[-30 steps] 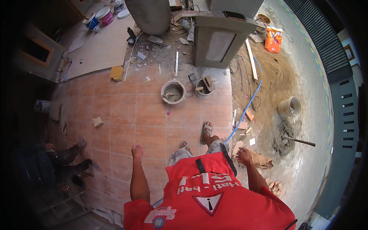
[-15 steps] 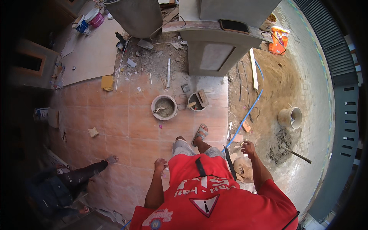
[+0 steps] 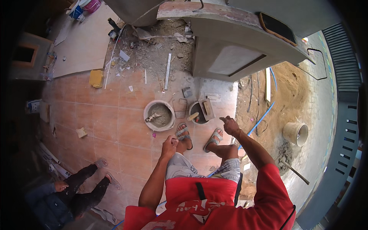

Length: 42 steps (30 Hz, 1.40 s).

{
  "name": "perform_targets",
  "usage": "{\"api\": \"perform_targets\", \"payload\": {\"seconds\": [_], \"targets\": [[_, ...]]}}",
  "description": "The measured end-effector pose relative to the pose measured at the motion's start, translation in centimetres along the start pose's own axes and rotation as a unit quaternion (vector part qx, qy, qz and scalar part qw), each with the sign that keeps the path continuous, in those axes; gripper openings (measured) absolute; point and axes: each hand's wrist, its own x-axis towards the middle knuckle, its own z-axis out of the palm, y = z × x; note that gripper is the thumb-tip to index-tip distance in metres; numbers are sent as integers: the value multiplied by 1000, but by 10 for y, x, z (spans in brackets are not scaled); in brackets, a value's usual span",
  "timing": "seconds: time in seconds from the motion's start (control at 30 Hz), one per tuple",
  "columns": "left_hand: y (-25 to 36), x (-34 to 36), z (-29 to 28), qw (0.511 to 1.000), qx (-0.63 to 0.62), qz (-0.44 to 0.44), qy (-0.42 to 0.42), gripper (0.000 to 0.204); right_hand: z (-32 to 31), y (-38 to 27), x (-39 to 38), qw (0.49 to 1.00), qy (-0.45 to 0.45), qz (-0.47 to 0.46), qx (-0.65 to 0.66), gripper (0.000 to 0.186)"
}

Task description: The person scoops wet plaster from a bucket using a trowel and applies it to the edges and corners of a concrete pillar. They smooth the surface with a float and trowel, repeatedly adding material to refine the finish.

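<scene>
My left hand (image 3: 169, 147) is in front of my left thigh, its fingers curled in, with nothing seen in it. My right hand (image 3: 231, 126) reaches forward above my right foot, fingers partly stretched and holding nothing visible. Nearest to it is a dark bucket (image 3: 200, 121) on the tiles. A rectangular plastering float (image 3: 207, 109) and a tool with a pale wooden handle (image 3: 193, 116) rest across that bucket's rim. To its left stands a round pale bucket (image 3: 146, 119) of wet grey mortar (image 3: 163, 117), a mortar-smeared tool (image 3: 153, 116) lying in it.
A low plastered wall (image 3: 214, 42) with a ledge stands ahead. At right are a blue hose (image 3: 264, 114), sand (image 3: 291, 88), a tipped bucket (image 3: 289, 132) and a long-handled tool (image 3: 297, 173) in mortar. A co-worker (image 3: 51, 203) crouches at lower left. A yellow block (image 3: 96, 78) lies on the tiles.
I have moved forward, closer to the two buckets and the wall. My right hand has swung forward and inward; my left hand has risen and its fingers look more curled. The co-worker's second foot now shows.
</scene>
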Motion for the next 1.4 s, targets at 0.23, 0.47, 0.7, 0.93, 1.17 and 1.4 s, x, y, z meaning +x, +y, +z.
{"api": "perform_targets", "payload": {"seconds": [0.23,0.47,0.7,0.93,1.17,1.4], "targets": [[-39,84,44,964,77,177,181,37,55,25,171,899,83,-296,-311,45],[-56,102,67,894,-235,276,262,35,57,54,234,827,13,-491,-273,43],[-59,126,72,831,-345,380,215,36,9,90,169,751,-105,-255,600,56],[15,139,68,841,-262,473,20,36,8,116,133,614,22,-229,755,58],[65,153,79,837,-118,521,-117,35,-26,103,110,463,85,-369,801,50],[84,146,104,844,68,508,-158,34,-43,105,111,350,85,-448,818,42]]}}
